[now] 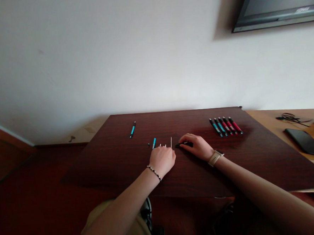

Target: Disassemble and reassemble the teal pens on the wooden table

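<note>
My left hand (162,159) is curled, knuckles up, low over the dark wooden table (117,166); its fingertips are hidden beneath it. Just beyond it lie a blue pen barrel (154,143), a small dark pen piece (148,144) and a thin white refill (171,141). Two small pale tips (163,146) show above the knuckles, too small to name. To the right, my right hand (197,146) has its fingers closed on a black pen part (185,144), which lies low at the tabletop, its narrow end pointing left.
A blue and black pen (132,129) lies alone at the back left. Several blue and red pens (226,126) form a row at the back right. On the lighter table (264,125) are a black phone or tablet (307,142) and a coiled cable (292,118). A screen (280,3) hangs above.
</note>
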